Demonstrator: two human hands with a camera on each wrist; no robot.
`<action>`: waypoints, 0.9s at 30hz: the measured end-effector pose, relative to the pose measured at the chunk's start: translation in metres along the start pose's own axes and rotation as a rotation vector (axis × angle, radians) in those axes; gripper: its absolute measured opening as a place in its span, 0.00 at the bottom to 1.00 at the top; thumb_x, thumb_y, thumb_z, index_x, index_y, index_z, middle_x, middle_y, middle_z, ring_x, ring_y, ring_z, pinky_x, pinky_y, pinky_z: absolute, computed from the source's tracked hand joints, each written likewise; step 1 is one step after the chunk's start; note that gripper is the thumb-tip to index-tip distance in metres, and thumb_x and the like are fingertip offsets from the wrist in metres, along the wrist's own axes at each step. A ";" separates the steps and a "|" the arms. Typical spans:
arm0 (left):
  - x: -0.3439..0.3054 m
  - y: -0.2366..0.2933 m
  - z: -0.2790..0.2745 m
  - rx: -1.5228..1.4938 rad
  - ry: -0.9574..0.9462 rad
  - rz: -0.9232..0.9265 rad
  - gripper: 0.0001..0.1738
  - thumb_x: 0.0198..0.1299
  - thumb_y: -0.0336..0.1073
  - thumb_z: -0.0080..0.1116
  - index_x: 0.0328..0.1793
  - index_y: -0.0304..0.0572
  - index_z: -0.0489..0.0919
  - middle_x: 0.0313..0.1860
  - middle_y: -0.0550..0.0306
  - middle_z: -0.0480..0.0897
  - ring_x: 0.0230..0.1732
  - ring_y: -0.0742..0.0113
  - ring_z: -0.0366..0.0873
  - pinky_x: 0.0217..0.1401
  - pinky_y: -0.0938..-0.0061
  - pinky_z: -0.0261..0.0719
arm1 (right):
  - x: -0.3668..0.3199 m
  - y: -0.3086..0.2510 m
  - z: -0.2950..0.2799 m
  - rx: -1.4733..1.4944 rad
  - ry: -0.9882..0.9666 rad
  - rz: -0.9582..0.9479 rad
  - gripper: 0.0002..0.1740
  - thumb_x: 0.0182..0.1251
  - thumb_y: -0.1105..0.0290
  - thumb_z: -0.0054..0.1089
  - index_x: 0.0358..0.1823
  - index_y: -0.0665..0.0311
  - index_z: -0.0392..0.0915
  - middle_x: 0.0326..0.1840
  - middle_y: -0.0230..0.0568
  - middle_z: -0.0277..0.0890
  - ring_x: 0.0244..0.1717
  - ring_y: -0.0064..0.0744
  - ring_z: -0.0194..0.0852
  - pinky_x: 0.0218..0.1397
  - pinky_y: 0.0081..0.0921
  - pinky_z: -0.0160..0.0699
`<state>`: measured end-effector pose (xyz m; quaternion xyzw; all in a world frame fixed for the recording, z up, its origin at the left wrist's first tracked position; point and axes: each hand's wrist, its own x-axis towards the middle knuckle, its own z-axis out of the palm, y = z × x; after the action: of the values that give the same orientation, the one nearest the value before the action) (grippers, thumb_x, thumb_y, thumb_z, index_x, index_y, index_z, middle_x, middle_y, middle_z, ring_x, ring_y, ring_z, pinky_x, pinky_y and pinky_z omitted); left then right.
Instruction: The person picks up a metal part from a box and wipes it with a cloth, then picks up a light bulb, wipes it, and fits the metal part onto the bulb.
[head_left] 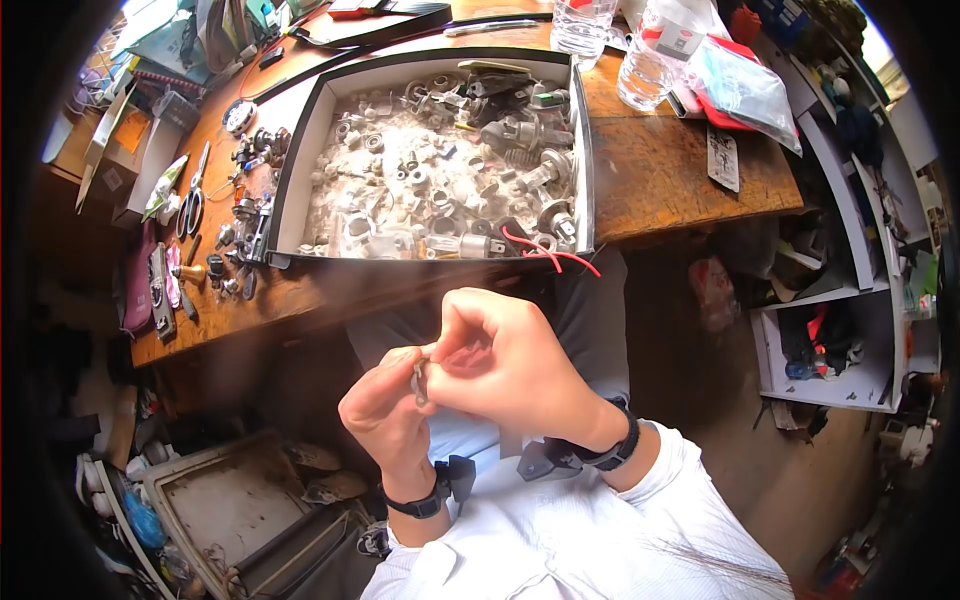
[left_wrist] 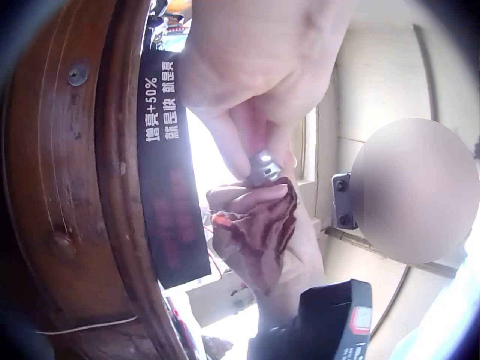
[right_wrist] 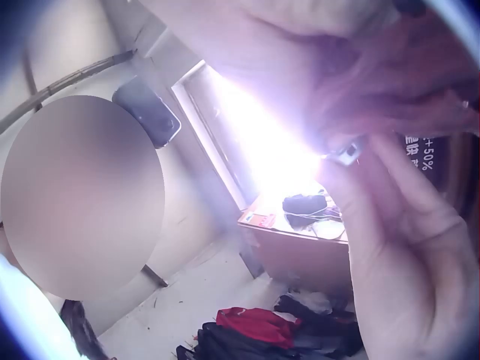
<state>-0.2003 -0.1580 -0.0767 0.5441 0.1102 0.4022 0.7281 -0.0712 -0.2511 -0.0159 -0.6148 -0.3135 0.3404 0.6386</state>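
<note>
There are two hands (head_left: 520,360), one metal part (left_wrist: 264,170), one cloth (left_wrist: 262,244), two cups (head_left: 582,30).

Tabletop (head_left: 655,190): brown wood, visibly worn. Its wooden front panel (left_wrist: 45,165), below the edge, bears a round metal lock (left_wrist: 77,73). Right of the tabletop stands a white shelf unit (head_left: 874,328); brown floor (head_left: 800,475) lies below. Pale walls (left_wrist: 375,82) and a glaring window (right_wrist: 277,150) are noted, bearing to the tabletop undetermined.

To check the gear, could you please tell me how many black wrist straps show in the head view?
2: the left wrist strap and the right wrist strap, one around each wrist.
</note>
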 end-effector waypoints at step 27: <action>0.011 0.006 -0.007 -0.578 0.079 -0.419 0.30 0.57 0.37 0.70 0.61 0.25 0.74 0.55 0.41 0.81 0.58 0.56 0.80 0.65 0.64 0.77 | -0.002 -0.006 -0.007 -0.101 0.121 -0.264 0.10 0.55 0.80 0.67 0.39 0.69 0.80 0.38 0.38 0.75 0.36 0.26 0.79 0.40 0.21 0.78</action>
<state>-0.1996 -0.1449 -0.0709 0.2650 0.1292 0.2794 0.9138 -0.0665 -0.2566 -0.0103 -0.6189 -0.3692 0.1996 0.6639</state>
